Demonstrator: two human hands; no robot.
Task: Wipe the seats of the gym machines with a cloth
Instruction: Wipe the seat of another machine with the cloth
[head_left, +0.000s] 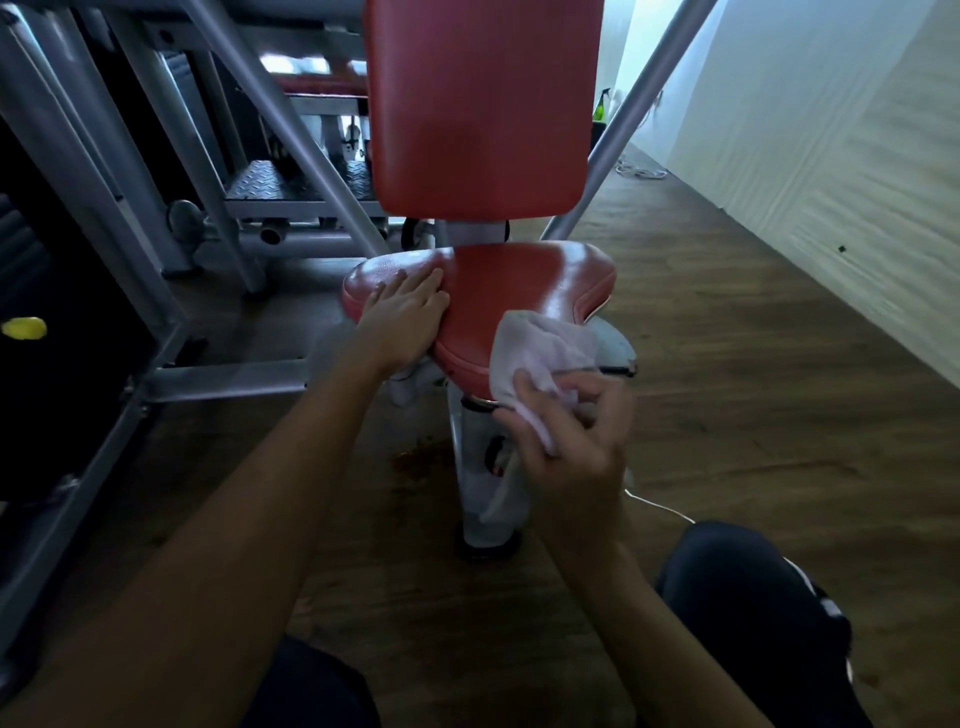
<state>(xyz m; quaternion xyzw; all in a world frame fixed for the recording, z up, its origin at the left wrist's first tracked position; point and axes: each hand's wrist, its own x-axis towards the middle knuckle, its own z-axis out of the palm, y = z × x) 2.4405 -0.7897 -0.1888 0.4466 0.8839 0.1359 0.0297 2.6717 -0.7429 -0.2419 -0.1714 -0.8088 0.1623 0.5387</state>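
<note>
Red vinyl shines on the seat (519, 291), where the left hand (405, 312) lies flat, fingers straight, steadying its left lobe, while the right hand (566, 441) bunches the pale cloth (540, 353) in curled fingers against the front edge. The wiping of this seat looks under way at its near rim. Next, I judge, the cloth must sweep back across the top toward the red backrest (483, 104).
</note>
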